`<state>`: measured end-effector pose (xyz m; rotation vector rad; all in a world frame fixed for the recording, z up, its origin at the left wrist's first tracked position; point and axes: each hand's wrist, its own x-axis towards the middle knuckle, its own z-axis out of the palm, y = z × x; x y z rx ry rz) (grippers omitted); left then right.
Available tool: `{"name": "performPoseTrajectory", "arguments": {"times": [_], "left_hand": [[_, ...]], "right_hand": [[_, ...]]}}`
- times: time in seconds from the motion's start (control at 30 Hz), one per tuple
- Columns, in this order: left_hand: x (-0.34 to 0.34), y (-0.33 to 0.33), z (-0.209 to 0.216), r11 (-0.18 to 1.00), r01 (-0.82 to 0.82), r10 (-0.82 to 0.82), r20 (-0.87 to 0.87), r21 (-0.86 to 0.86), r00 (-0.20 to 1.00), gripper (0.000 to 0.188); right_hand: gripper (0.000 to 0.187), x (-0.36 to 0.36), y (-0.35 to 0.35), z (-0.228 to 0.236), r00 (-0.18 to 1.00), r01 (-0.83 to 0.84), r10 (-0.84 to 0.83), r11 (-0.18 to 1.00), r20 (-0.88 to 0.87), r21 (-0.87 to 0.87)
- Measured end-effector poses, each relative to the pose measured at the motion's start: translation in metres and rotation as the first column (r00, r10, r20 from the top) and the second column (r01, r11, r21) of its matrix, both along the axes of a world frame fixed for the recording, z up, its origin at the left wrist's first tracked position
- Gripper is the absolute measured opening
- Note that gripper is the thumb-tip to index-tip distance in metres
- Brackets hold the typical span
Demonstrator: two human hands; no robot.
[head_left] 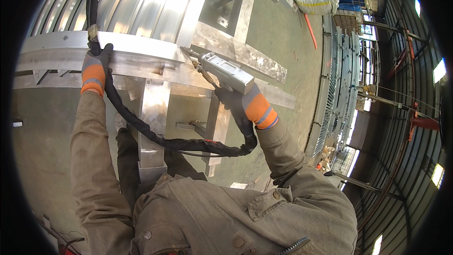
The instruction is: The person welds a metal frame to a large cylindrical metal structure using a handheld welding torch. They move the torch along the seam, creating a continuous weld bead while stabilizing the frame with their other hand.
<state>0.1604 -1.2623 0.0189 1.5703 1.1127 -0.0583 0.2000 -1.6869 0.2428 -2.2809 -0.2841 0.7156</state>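
My right hand (252,105), in an orange and grey glove, is wrapped round the handle of a silver welding gun (227,72). The gun's narrow tip points left, close to the right end of a bright metal bar (137,46); I cannot tell if they touch. My left hand (94,72), gloved alike, is closed on a thick black sleeved cable (141,127) beside the bar's front edge. That cable hangs in a loop before my body and rises to the gun. Beyond the bar lies a ribbed shiny metal panel (141,2). My left fingertips are mostly hidden.
Metal beams (238,49) of the support frame stick out to the right, and an upright post (155,118) stands close to my legs. A red strip (310,31) lies on the floor. Stacked metal lengths (339,80) line the right side, with a white sack (317,5) farther back.
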Motion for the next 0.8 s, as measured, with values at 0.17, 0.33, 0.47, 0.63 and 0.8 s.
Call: {"name": "performPoseTrajectory", "arguments": {"times": [0.17, 0.33, 0.47, 0.63, 0.8], "left_hand": [[-0.0005, -0.002, 0.0047, 1.0, -0.015, 0.015, -0.002, 0.006, 1.0, 0.058], [-0.001, -0.0016, 0.0061, 1.0, 0.003, -0.003, -0.002, 0.002, 1.0, 0.058], [-0.0026, -0.003, 0.0069, 1.0, -0.015, 0.015, 0.002, 0.0, 1.0, 0.057], [0.0, -0.0017, 0.0036, 1.0, -0.022, 0.022, -0.003, -0.013, 1.0, 0.057], [-0.0005, -0.002, 0.0013, 1.0, -0.021, 0.021, -0.027, 0.014, 0.999, 0.057]], "right_hand": [[0.033, 0.002, 0.0042, -0.0019, 1.0, -0.02, 0.021, 0.998, 0.019, -0.058], [0.043, 0.0043, 0.0083, -0.0044, 0.997, -0.052, 0.056, 0.996, 0.054, -0.071], [0.045, 0.0049, 0.0073, -0.0053, 0.999, -0.03, 0.03, 0.999, 0.013, -0.038], [0.044, 0.0062, 0.0054, -0.0082, 1.0, -0.029, 0.029, 0.996, -0.006, -0.086], [0.041, 0.0081, 0.0046, -0.0095, 1.0, -0.028, 0.027, 0.996, -0.017, -0.087]]}}
